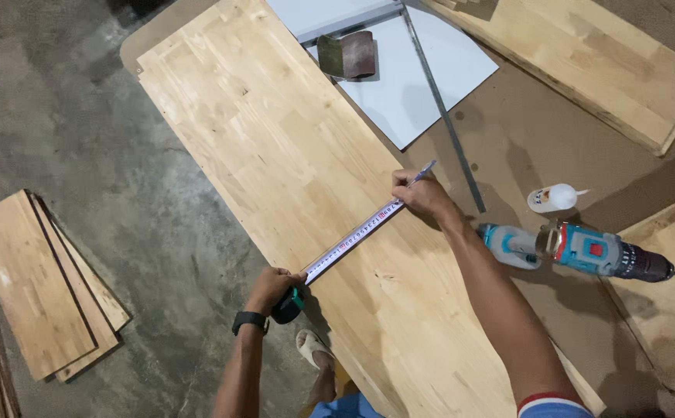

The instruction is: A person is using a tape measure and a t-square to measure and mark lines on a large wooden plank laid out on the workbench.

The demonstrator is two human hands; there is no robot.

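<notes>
Left hand [273, 285] grips the tape measure [289, 304], right hand [422, 193] pinches a pen [422, 174]; tape across the board [299, 201] could skew, throwing the mark off.

A brown bench [531, 139] carries a long pale wood board [291, 178], laid diagonally. Beside it on the bench lie a white sheet [415, 93], a thin metal rule [446, 116], a glue bottle [554, 198], a blue drill [585, 251] and two more boards [585, 54] [670, 302]. On the concrete floor [66, 116] to the left lies a stack of short boards [39, 286].
</notes>
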